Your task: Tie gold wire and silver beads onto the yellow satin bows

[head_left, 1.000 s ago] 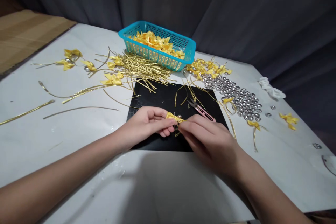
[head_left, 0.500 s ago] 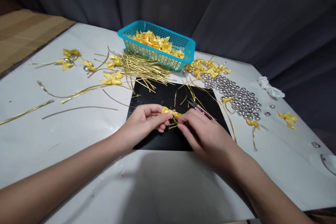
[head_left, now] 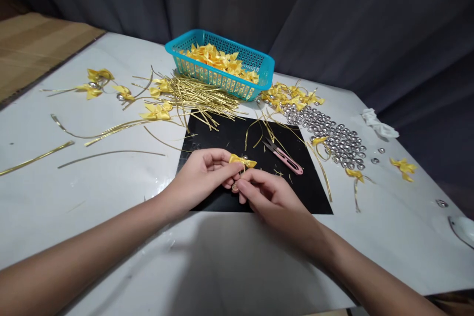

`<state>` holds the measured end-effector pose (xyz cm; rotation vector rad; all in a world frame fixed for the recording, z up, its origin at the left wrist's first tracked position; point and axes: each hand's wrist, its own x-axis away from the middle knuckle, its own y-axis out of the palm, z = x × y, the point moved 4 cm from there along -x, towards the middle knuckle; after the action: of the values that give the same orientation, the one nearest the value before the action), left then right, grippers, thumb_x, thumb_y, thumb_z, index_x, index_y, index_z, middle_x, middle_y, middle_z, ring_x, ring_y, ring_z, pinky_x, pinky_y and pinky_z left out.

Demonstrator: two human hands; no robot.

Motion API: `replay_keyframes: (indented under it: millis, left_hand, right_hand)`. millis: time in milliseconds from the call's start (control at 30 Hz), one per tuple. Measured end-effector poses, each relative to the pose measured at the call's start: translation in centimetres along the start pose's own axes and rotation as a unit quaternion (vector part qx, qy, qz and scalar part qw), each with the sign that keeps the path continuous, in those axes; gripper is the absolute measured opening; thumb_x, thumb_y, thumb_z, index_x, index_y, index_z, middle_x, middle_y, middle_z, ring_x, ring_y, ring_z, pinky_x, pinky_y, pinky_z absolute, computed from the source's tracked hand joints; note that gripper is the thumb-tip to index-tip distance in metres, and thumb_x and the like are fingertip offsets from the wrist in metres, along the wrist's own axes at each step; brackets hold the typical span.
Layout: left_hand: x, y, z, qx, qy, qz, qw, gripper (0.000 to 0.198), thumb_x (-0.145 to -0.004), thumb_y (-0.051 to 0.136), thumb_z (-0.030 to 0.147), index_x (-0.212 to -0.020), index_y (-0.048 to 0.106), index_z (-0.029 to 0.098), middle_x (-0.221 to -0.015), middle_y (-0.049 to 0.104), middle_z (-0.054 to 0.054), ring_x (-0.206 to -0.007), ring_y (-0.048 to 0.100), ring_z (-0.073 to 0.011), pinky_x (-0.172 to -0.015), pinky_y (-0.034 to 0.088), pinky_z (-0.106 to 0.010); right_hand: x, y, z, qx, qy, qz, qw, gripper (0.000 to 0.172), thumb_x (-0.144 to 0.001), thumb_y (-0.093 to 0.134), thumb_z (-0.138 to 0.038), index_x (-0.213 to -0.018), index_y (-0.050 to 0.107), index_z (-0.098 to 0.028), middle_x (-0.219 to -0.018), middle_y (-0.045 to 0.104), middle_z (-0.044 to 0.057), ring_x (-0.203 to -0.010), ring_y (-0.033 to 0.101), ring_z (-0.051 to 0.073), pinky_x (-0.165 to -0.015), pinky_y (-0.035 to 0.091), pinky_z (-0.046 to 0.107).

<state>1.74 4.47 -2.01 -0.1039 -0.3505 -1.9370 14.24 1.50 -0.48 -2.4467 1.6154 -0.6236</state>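
Between thumb and fingers, my left hand (head_left: 213,169) pinches a yellow ribbon bow (head_left: 249,162) with a small silver bead at its centre. My right hand (head_left: 272,192) is closed just below the bow, its thumb and forefinger pinching the gold cord (head_left: 235,187) that hangs from it in a small loop. Both hands are over a black mat (head_left: 218,136). Pink-handled thread snips (head_left: 285,158) lie on the mat beyond my right hand, with bits of trimmed cord near them.
A teal basket (head_left: 268,66) of yellow bows stands at the back. Before it lies a pile of gold cords (head_left: 207,94). Silver beads (head_left: 333,133) spread to the right, beside more bows (head_left: 292,94). Loose cords and bows (head_left: 157,110) lie on the left of the white table (head_left: 122,192).
My right hand has moved left and down, from beside the bow to the cord below it, uncovering the snips' handle. My left hand still holds the bow.
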Motion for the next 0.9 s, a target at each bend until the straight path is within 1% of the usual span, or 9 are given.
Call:
replay_keyframes:
  millis: [100, 200, 300, 400, 533, 733, 900]
  left_hand:
    - [-0.01, 0.06, 0.13, -0.008, 0.007, -0.005, 1.000, 0.020, -0.074, 0.065, 0.030, -0.064, 0.061, 0.014, -0.057, 0.056, 0.004, -0.053, 0.049, -0.0072, -0.054, 0.039, -0.018]
    - [0.04, 0.11, 0.21, 0.006, 0.006, -0.013, 1.000, 0.018, -0.074, 0.066, 0.028, -0.063, 0.061, 0.014, -0.056, 0.057, 0.004, -0.053, 0.048, -0.0066, -0.054, 0.038, -0.017]
    - [0.15, 0.11, 0.23, 0.022, 0.009, -0.017, 1.000, 0.018, -0.073, 0.066, 0.025, -0.062, 0.061, 0.013, -0.056, 0.057, 0.004, -0.054, 0.048, -0.0062, -0.055, 0.038, -0.017]
    - [0.16, 0.08, 0.19, 0.025, 0.014, -0.018, 0.999, 0.020, -0.074, 0.066, 0.028, -0.062, 0.062, 0.013, -0.057, 0.058, 0.003, -0.055, 0.049, -0.0063, -0.056, 0.039, -0.017]
    - [-0.01, 0.06, 0.10, 0.010, 0.010, -0.012, 1.000, 0.022, -0.076, 0.065, 0.030, -0.062, 0.062, 0.013, -0.055, 0.056, 0.005, -0.054, 0.047, -0.0053, -0.054, 0.037, -0.016]
    - [0.02, 0.11, 0.10, 0.019, 0.007, -0.014, 1.000, 0.020, -0.075, 0.066, 0.028, -0.062, 0.062, 0.013, -0.055, 0.056, 0.005, -0.053, 0.047, -0.0048, -0.053, 0.038, -0.015]
    - [0.06, 0.01, -0.10, 0.009, 0.012, -0.019, 1.000, 0.018, -0.074, 0.068, 0.029, -0.067, 0.065, 0.013, -0.060, 0.059, 0.004, -0.055, 0.048, -0.0044, -0.054, 0.039, -0.014]
  right_hand:
    - [0.09, 0.07, 0.30, -0.060, 0.026, -0.001, 0.998, 0.026, -0.088, 0.048, -0.035, -0.073, 0.052, -0.014, -0.058, 0.043, -0.004, -0.045, 0.032, 0.004, -0.040, 0.024, 0.016]
    - [0.09, 0.02, 0.67, -0.086, 0.039, 0.006, 0.995, 0.028, -0.087, 0.049, -0.037, -0.070, 0.051, -0.015, -0.056, 0.041, -0.005, -0.043, 0.032, 0.003, -0.039, 0.025, 0.017]
    - [0.05, 0.02, 0.80, -0.094, 0.036, 0.012, 0.995, 0.028, -0.087, 0.048, -0.037, -0.071, 0.052, -0.015, -0.057, 0.041, -0.005, -0.042, 0.033, 0.003, -0.040, 0.025, 0.017]
    - [0.04, 0.07, 0.71, -0.095, 0.034, 0.020, 0.995, 0.026, -0.086, 0.049, -0.035, -0.070, 0.051, -0.015, -0.056, 0.041, -0.005, -0.043, 0.033, 0.003, -0.040, 0.024, 0.018]
    - [0.09, 0.20, 0.50, -0.081, 0.035, 0.032, 0.996, 0.023, -0.086, 0.049, -0.031, -0.071, 0.053, -0.014, -0.057, 0.043, -0.005, -0.042, 0.032, 0.003, -0.039, 0.023, 0.018]
    - [0.11, 0.37, 0.75, -0.087, 0.023, 0.047, 0.995, 0.024, -0.086, 0.049, -0.034, -0.073, 0.053, -0.015, -0.056, 0.042, -0.005, -0.042, 0.033, 0.003, -0.038, 0.025, 0.017]
    - [0.08, 0.09, 0.68, -0.082, 0.000, 0.088, 0.993, 0.023, -0.084, 0.049, -0.034, -0.072, 0.054, -0.015, -0.053, 0.041, -0.005, -0.042, 0.034, 0.004, -0.039, 0.026, 0.018]
